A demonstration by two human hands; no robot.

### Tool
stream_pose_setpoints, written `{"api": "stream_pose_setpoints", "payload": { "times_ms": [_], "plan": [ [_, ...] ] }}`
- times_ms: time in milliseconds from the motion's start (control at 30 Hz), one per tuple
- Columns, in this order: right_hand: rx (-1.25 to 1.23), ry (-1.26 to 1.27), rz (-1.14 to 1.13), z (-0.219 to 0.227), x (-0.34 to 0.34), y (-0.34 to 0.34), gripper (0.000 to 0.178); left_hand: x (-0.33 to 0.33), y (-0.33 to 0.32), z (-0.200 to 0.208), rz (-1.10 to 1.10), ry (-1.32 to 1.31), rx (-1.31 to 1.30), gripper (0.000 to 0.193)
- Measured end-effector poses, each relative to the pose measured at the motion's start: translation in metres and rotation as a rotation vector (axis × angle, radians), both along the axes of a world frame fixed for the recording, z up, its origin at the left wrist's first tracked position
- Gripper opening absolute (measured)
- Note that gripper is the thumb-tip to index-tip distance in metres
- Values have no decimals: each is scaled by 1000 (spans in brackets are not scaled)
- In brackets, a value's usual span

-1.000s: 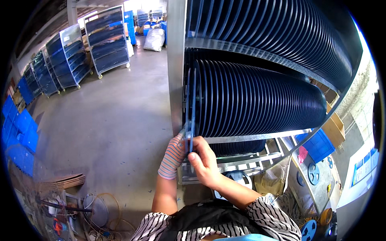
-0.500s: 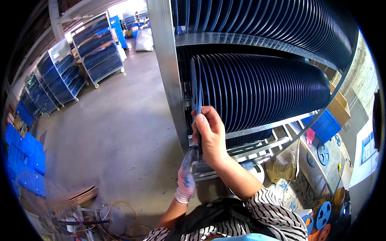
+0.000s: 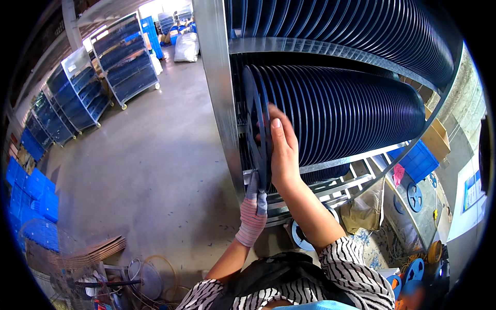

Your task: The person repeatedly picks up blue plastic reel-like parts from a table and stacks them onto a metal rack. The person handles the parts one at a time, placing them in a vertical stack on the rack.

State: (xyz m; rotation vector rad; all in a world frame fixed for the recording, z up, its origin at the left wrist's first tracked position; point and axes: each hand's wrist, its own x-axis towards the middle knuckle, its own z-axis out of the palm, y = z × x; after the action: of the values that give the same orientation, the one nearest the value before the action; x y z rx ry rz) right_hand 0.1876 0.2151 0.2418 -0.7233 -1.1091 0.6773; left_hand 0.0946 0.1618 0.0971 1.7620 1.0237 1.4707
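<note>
A long row of dark blue-black plastic reels [image 3: 341,113] stands on edge on the rack's middle shelf. At its left end is a spoked reel [image 3: 251,98], tilted slightly from the row. My left hand [image 3: 253,217], in a striped knit glove with grey fingertips, grips the bottom edge of this end reel. My right hand [image 3: 284,147] is bare and lies against the reel's right side, in the gap beside the row. Its thumb points up, apart from the fingers, which are blurred and partly hidden behind the reel's rim.
A metal rack post [image 3: 214,93] rises just left of the reels. Another reel row [image 3: 336,26] fills the shelf above. Loaded wheeled racks [image 3: 126,59] and blue crates [image 3: 33,196] stand to the left; a blue bin [image 3: 417,161] and paper sack [image 3: 364,212] lie to the right.
My right hand has let go its pinch on the reel's edge and moved up and right along its side. The left hand has risen to the reel's bottom. The end reel now shows more of its face.
</note>
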Motion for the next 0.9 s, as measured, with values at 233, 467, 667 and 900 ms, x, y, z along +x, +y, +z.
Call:
{"api": "stream_pose_setpoints", "payload": {
  "times_ms": [233,467,667,900],
  "plan": [
    [298,-499,-320,-28,6,-41,61,14,20,-15,51,-157,-22,47],
    [37,-603,-271,-85,25,-67,57,16,32,-45,-23,-184,-78,56],
    [-183,-692,-252,-119,48,-98,55,29,47,-25,15,-159,-83,65],
    [-481,-657,-453,-165,89,-176,55,39,52,-63,299,136,45,61]
  ]
}}
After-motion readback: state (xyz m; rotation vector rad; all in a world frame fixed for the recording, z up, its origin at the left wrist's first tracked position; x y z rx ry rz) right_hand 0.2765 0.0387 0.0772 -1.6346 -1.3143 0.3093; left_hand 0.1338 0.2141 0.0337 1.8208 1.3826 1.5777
